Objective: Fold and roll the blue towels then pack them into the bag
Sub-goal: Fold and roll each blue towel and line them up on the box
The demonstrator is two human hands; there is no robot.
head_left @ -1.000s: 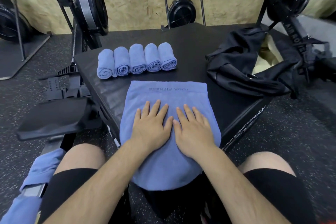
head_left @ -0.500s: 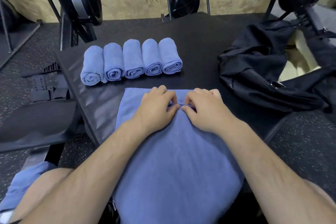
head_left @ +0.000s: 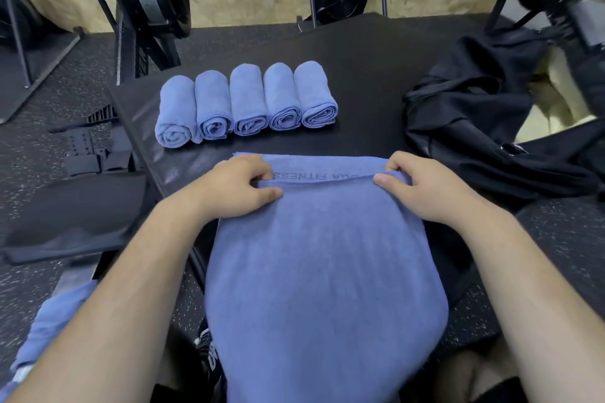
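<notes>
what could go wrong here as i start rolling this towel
1. Much of the flat towel hangs off the black platform; its weight could drag the roll crooked.
2. The left hand and right hand pinch only the turned edge's ends, so the middle may roll loose.
3. The five rolled towels lie just beyond; a forward push could nudge them.

Flat blue towel point(head_left: 314, 271), five rolled towels point(head_left: 247, 101), bag point(head_left: 474, 127)
</notes>
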